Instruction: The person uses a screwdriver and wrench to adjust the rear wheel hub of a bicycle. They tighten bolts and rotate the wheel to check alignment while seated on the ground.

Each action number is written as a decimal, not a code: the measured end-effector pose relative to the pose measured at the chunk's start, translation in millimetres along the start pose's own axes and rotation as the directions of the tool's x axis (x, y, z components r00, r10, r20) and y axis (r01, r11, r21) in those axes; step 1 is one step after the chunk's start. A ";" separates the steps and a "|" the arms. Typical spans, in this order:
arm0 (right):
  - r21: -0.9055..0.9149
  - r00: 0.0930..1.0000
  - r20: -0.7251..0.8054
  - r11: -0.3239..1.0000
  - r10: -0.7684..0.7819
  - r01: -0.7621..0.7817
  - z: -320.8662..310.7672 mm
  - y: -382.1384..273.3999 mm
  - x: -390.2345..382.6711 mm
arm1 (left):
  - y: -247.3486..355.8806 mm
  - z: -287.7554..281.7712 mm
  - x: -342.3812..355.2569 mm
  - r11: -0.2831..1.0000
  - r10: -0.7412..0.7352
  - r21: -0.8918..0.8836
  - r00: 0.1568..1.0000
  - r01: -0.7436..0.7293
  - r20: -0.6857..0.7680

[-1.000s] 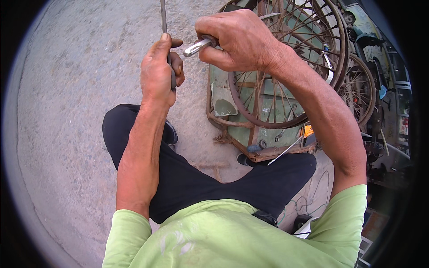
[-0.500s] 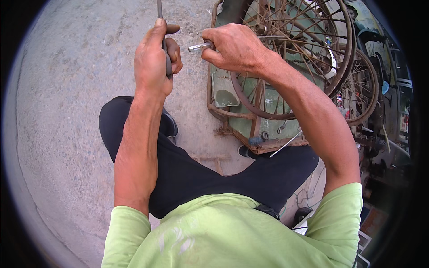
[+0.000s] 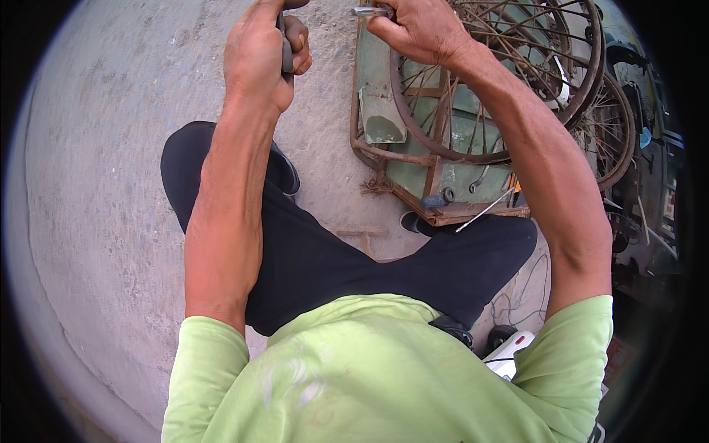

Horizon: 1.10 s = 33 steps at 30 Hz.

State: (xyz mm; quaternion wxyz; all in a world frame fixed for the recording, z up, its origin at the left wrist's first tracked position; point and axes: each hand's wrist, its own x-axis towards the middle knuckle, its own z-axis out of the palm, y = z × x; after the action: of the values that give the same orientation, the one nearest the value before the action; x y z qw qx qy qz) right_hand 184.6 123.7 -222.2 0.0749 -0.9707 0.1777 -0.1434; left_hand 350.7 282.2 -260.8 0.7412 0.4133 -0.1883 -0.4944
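At the top edge, my left hand (image 3: 255, 63) is closed around a dark grey rod-like tool (image 3: 286, 55), whose upper part is out of view. To its right, my right hand (image 3: 421, 29) grips a short silver metal tool (image 3: 363, 12), partly cut off by the frame edge. Behind that hand, rusty spoked wheels (image 3: 469, 157) lie on a worn green wood-and-metal platform (image 3: 402, 177). On the platform's near part are a spanner (image 3: 477, 181), a blue cylindrical object (image 3: 432, 201), a thin metal rod (image 3: 484, 210) and an orange tool (image 3: 515, 183).
Rough concrete floor (image 3: 96, 207) spreads to the left. My bent legs (image 3: 369, 273) are below the platform. Dark clutter (image 3: 650, 221) fills the right side, beside another spoked wheel (image 3: 620, 170). A white object (image 3: 502, 358) and green wires (image 3: 513, 303) are by my right hip.
Both hands have shifted upward in the picture to the top edge, still gripping their tools. More of the floor and of the white object by my hip shows.
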 end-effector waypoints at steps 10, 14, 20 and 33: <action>-0.014 0.999 0.003 0.999 0.037 -0.037 1.1 4.6 5.5 | -4.8 1.9 5.1 0.998 -0.058 -0.039 0.997 0.056 -0.054; -0.044 0.999 -0.002 0.998 0.037 -0.037 2.6 5.5 5.8 | -4.8 -0.6 4.8 0.998 -0.056 -0.017 0.996 0.055 -0.064; -0.048 0.999 -0.024 0.998 0.034 -0.035 4.8 6.3 8.0 | -13.8 8.9 -25.8 0.995 -0.008 0.096 1.000 0.007 0.006; -0.147 0.999 0.018 0.988 0.048 -0.045 11.6 15.7 11.6 | -32.0 15.7 -41.7 0.982 0.008 0.191 1.000 -0.006 -0.009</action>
State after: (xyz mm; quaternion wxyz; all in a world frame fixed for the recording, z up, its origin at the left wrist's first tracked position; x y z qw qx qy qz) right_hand 193.5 106.0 -233.3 0.0084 -0.9706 0.2096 -0.1177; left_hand 303.1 307.1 -271.7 0.7007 0.4843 -0.2324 -0.4695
